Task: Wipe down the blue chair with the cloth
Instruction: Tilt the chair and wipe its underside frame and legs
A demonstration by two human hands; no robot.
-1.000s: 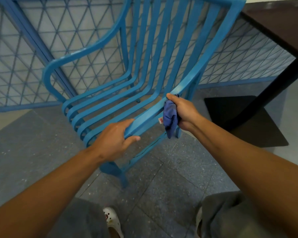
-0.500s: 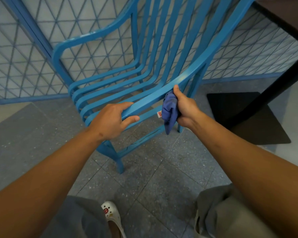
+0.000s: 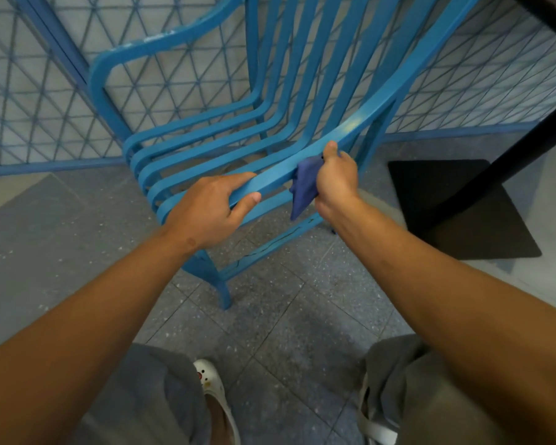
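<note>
no writing or brand can be read anywhere here; the white clog (image 3: 212,385) at the bottom has small charms on it, too small to make out

the blue chair (image 3: 270,133) stands on grey speckled floor tiles (image 3: 286,316) in front of a blue mesh fence (image 3: 29,91), its slatted seat and back facing the camera at a tilt. the left hand (image 3: 211,213) reaches in from the lower left and grips the near side rail of the seat, fingers curled over the top and the thumb pressed against the rail's outer edge. the right hand (image 3: 336,178) comes in from the lower right, further up the same rail, fingers closed around a bunched dark blue cloth (image 3: 304,187) that it holds against the rail, thumb pointing up along it. a tail of the cloth hangs below the rail. a dark table base (image 3: 463,213) sits on the floor to the right of the chair
</note>
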